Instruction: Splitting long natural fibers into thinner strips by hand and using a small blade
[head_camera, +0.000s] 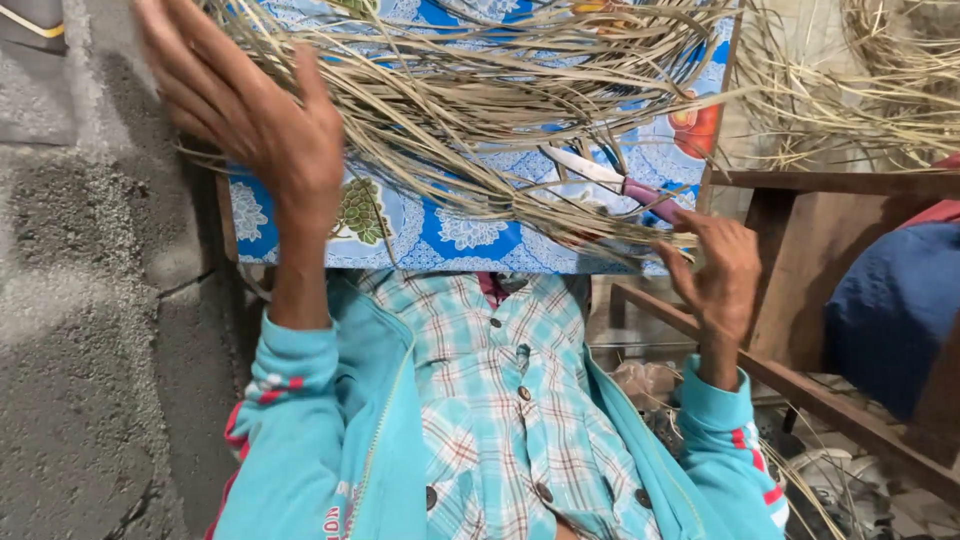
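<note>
From the head camera, the left hand (245, 110) was raised at the upper left with fingers spread wide open, its palm against the near end of a loose bundle of dry straw strips (470, 100); it clasped nothing firmly that could be made out. The strips lay across a small table (440, 235) covered in a blue and white flowered cloth, their long axis running roughly left to right and fanning upward to the right, so the bulk of the bundle lay to the right of the left hand and above the right hand (715, 275).

The right hand sat at the table's near right edge, fingers loosely curled and half open, its fingertips touching the lower strips. Just above it lay a knife (625, 185) with a pale blade and a pinkish handle, partly buried under the strips; the right hand was plainly the nearer one to it.

More straw (860, 100) was heaped at the upper right, cut off by the frame. A wooden frame (830, 290) and a blue cloth (890, 310) stood to the right. Whether any strip was pinched between the right fingers could not be told.
</note>
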